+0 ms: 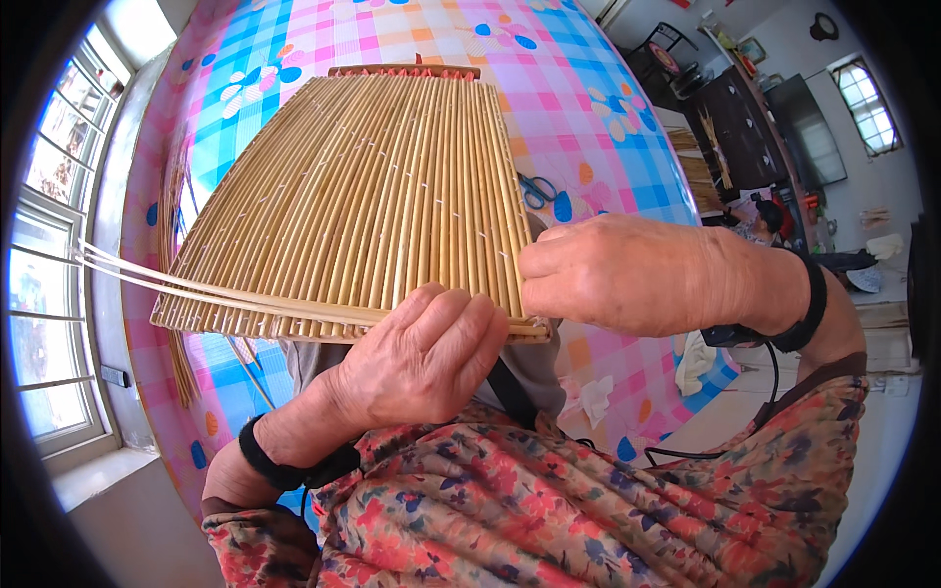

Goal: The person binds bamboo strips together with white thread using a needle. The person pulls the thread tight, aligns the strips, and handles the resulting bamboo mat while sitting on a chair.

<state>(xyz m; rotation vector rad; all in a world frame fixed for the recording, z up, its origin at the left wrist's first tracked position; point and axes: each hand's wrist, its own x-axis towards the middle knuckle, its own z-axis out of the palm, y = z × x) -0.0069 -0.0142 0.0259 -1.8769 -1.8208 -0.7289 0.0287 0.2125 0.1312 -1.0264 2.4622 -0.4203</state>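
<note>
A panel of pale yellow plant stalks, laid side by side and stitched with white thread, rests over my lap. It narrows toward a far end bound in red. Along its near edge run long thin stalk strips, whose loose ends stick out to the left. My left hand is closed over that near edge, gripping the strips against the panel. At the right edge, close to the near corner, my right hand has its fingers pinched together. Whatever lies between those fingertips is hidden.
Beyond the panel's right side lie dark-handled scissors on a checked, flowered cloth. Loose stalks lie at the left near the barred window. A crumpled pale cloth is at the right. Another person is in the background.
</note>
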